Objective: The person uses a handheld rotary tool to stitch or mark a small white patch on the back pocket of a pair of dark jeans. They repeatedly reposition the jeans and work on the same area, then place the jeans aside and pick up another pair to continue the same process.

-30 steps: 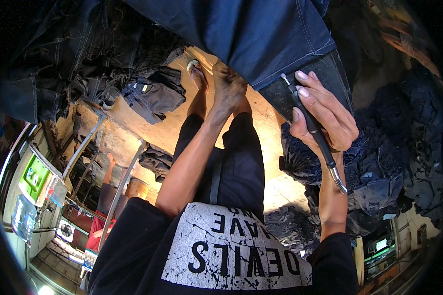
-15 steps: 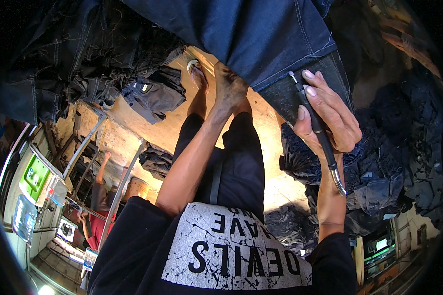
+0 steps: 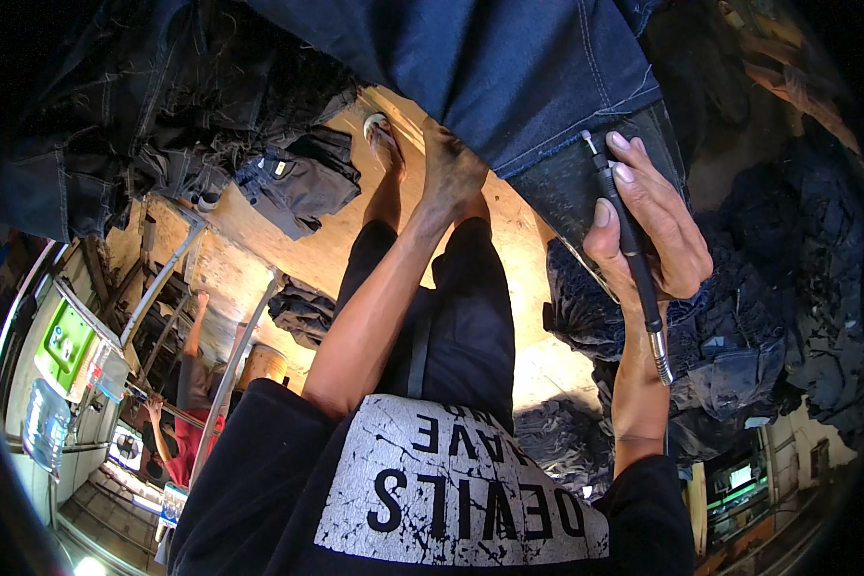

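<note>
A dark blue pair of jeans hangs in front of me, its hem edge running across the upper middle. My left hand grips the cloth just under that edge. My right hand holds a slim black pen-shaped rotary tool with a metal end pointing down; its tip touches the hem of the jeans at the right.
Piles of dark jeans lie on the floor at the right, more heaps at the upper left. A folded dark garment lies on the tan floor. A person in red sits at the lower left by metal rails.
My right hand has slid the tool up slightly along the hem. My left hand keeps its grip on the cloth.
</note>
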The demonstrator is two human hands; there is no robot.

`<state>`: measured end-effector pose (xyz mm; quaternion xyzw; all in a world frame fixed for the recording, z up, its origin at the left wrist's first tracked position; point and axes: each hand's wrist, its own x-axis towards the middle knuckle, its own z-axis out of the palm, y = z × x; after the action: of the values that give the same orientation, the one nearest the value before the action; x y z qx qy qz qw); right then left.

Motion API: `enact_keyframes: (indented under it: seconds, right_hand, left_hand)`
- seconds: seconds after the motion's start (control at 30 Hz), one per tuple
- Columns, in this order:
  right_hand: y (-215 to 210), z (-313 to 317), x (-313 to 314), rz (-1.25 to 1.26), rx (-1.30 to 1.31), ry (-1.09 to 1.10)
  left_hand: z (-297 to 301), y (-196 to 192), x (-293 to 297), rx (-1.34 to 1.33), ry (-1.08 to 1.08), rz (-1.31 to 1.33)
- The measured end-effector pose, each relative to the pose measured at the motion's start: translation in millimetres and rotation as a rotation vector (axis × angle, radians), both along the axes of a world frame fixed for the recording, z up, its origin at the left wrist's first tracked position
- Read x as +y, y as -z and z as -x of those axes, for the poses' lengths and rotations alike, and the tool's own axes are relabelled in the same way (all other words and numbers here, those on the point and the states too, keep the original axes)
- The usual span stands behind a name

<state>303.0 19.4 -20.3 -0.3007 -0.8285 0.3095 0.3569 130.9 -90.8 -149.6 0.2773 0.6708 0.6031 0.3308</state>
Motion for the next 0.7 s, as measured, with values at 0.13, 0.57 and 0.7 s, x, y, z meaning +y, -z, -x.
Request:
enact_keyframes:
  seconds: [0.13,0.57,0.7]
  right_hand:
    - [-1.5,-0.7,-1.0,-0.011,-0.027,0.034]
    - [-8.4,4.0,-3.5,0.037,-0.039,-0.113]
    - [-13.6,11.6,-4.3,0.064,-0.013,-0.184]
  left_hand:
    - [3.9,-9.2,5.2,0.153,0.073,0.037]
    - [2.3,-24.0,13.7,-0.146,-0.011,-0.052]
    - [2.7,-23.7,11.9,-0.145,0.003,-0.077]
